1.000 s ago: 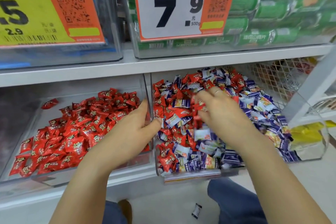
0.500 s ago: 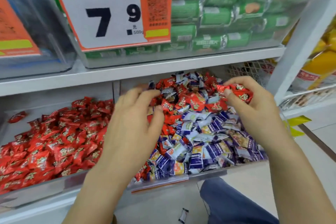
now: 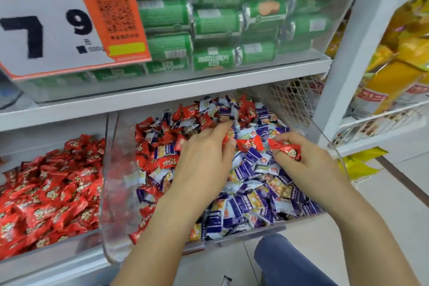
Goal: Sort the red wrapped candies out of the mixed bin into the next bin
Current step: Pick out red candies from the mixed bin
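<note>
While both hands work the mixed bin (image 3: 111,193), left hand (image 3: 204,162) and right hand (image 3: 308,165) each pinch red candies (image 3: 286,150); red-candy bin (image 3: 46,262) lies lower left, nearer the left hand.

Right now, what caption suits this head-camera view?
Both hands pick red candies from the mixed bin.

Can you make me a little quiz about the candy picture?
1. True or false: the right hand holds a red candy.
2. Which bin holds only red candies: A) left bin, B) mixed bin?
3. Fill in: the packs on the upper shelf are ____ in colour.

Key: 1 true. 2 A. 3 green. The left hand also pinches a red candy in the mixed bin.
</note>
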Demonstrator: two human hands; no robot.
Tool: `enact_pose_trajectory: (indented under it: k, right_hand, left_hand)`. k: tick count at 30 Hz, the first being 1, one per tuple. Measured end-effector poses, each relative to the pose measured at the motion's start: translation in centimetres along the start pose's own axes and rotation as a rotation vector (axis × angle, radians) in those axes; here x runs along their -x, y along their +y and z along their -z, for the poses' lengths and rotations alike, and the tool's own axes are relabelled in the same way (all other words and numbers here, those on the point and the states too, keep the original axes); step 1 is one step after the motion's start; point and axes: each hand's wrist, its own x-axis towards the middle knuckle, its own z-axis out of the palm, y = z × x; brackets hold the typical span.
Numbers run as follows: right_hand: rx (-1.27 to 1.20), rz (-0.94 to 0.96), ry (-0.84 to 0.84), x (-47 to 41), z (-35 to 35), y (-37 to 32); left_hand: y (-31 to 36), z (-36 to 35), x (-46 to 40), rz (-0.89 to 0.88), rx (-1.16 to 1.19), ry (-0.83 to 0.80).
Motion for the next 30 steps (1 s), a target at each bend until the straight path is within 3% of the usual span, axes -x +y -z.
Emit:
enact_pose_trajectory:
  k: [3, 7, 11, 14, 19, 23, 27, 30]
  right_hand:
    - [0.017, 0.047, -0.009, 0.2, -0.1, 0.1]
    - [0.061, 0.07, 0.004, 0.1, -0.4, 0.0]
    - [0.036, 0.055, 0.012, -0.2, -0.5, 0.5]
    - [-0.005, 0.067, 0.018, -0.1, -0.4, 0.8]
    - [-0.096, 0.101, 0.101, -0.4, 0.2, 0.6]
    - [-0.203, 0.181, 0.103, 0.3, 0.4, -1.0]
    - [-0.177, 0.219, 0.018, 0.5, -0.7, -2.2]
    - [-0.135, 0.209, 0.005, 0.5, -1.3, -2.3]
  left_hand:
    - [0.9, -0.7, -0.6, 0.016, -0.031, 0.072]
    - [2.1, -0.5, -0.8, -0.033, 0.108, 0.207]
    - [3.0, -1.0, -0.7, -0.05, 0.137, 0.103]
    - [2.9, -2.0, -0.4, -0.007, -0.053, -0.021]
    - [2.9, -1.6, 0.0, -0.085, -0.013, 0.075]
    - [1.2, 1.2, 0.3, 0.131, 0.044, 0.187]
    - [-2.9, 3.2, 0.6, 0.431, -0.207, 0.153]
    - [-4.3, 3.2, 0.9, 0.43, -0.195, 0.123]
